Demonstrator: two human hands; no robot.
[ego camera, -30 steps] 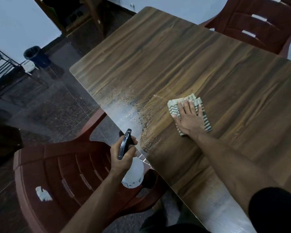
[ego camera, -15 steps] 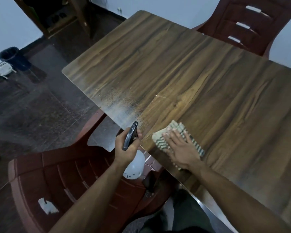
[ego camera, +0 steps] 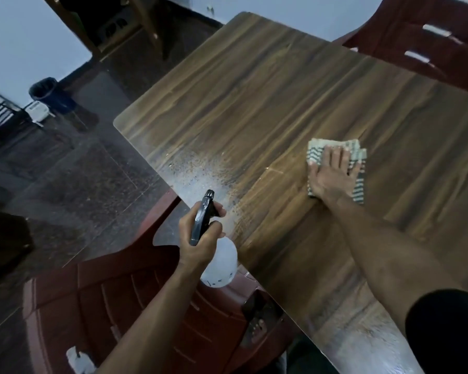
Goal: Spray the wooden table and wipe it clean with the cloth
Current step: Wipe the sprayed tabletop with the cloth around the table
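Note:
The wooden table (ego camera: 268,98) fills the middle and right of the view, with a patch of spray droplets near its left edge. My right hand (ego camera: 331,175) lies flat with straight fingers on a folded white cloth with dark stripes (ego camera: 358,184), pressing it onto the tabletop. My left hand (ego camera: 200,238) grips a spray bottle (ego camera: 219,268) with a black trigger head and a white body, held just off the table's near left edge, nozzle pointing toward the wet patch.
A dark red plastic chair (ego camera: 106,306) stands below the bottle at the table's left side. Another red chair (ego camera: 427,36) is at the far right. A blue bin (ego camera: 46,90) and a white object sit on the dark floor by the wall.
My right hand has slid the cloth from the near table edge away and to the right across the tabletop. The left hand with the bottle stays by the edge.

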